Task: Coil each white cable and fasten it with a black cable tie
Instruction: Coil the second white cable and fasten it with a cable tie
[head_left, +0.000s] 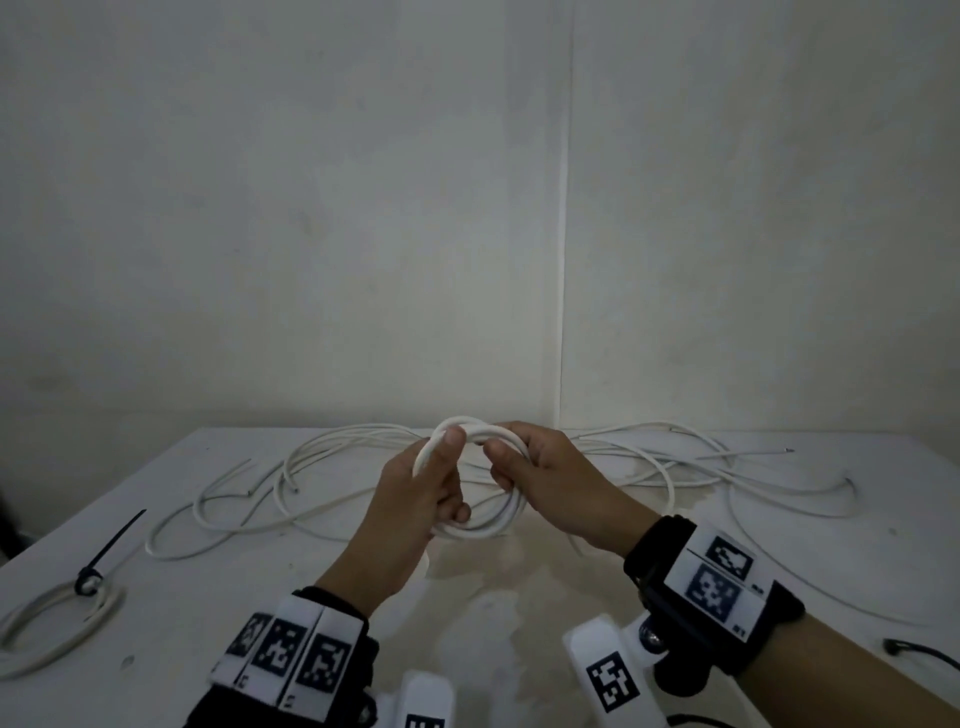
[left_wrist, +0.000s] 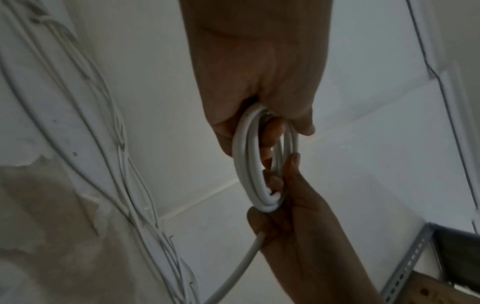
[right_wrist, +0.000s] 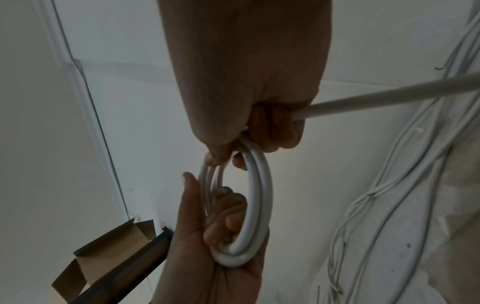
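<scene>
I hold a small coil of white cable (head_left: 483, 531) above the middle of the table, between both hands. My left hand (head_left: 441, 478) grips the coil's left side, thumb on top and fingers curled through the loop. My right hand (head_left: 519, 467) pinches the right side. In the left wrist view the coil (left_wrist: 242, 156) hangs from my left hand (left_wrist: 280, 123), with my right hand (left_wrist: 293, 195) holding its far end. The right wrist view shows the coil (right_wrist: 259, 195), my right hand (right_wrist: 259, 133), my left hand (right_wrist: 207, 216) and the cable's loose tail (right_wrist: 389, 98) leading away.
Several loose white cables (head_left: 283, 467) sprawl across the back of the white table (head_left: 208, 649). A coiled cable (head_left: 111, 605) bound with a black tie (head_left: 111, 543) lies at the front left. Another black tie (head_left: 919, 649) lies at the front right. A wall stands close behind.
</scene>
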